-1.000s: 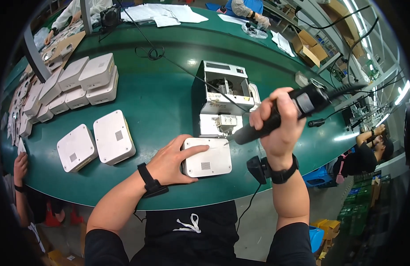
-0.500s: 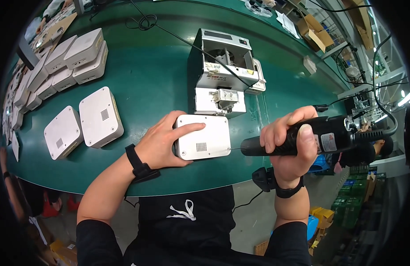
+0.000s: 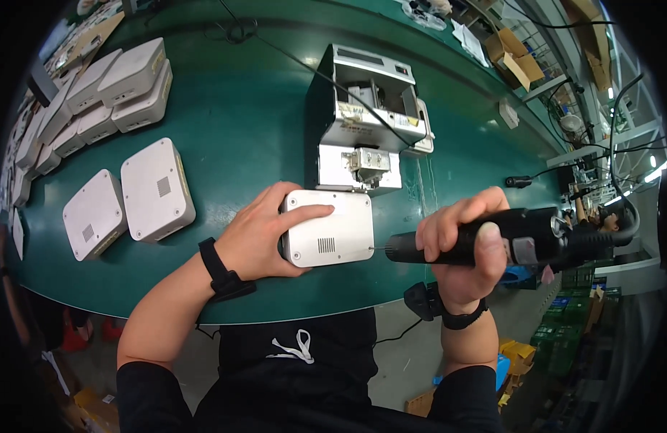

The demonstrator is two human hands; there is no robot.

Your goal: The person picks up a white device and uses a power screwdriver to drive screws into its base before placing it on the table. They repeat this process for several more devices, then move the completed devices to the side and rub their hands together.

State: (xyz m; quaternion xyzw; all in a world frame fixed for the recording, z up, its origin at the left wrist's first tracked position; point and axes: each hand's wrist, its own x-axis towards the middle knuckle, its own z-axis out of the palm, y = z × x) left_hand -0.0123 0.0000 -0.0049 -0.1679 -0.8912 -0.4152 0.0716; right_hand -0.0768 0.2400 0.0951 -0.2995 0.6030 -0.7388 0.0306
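A white plastic device case [image 3: 331, 227] with a vent grille and corner screw holes lies on the green table. My left hand [image 3: 255, 229] grips it from the left, thumb along the near edge and index finger stretched across its top. In my right hand [image 3: 467, 242] is a black electric screwdriver [image 3: 510, 238], held level and pointing left. Its thin bit reaches the case's near right corner screw hole; whether a screw sits there is too small to tell. Just beyond the case stands a grey screw feeder machine [image 3: 369, 115], close to the case's far edge.
Two similar white cases [image 3: 158, 189] lie at the left, and stacked white cases [image 3: 135, 83] stand behind them. A black cable [image 3: 304, 68] crosses above the feeder. At the far right are a black plug-like device [image 3: 519, 182] and an open cardboard box [image 3: 512, 54].
The whole view has shifted slightly. My right hand and the screwdriver have tilted a little, with the bit still at the same corner. My left hand keeps its hold on the case.
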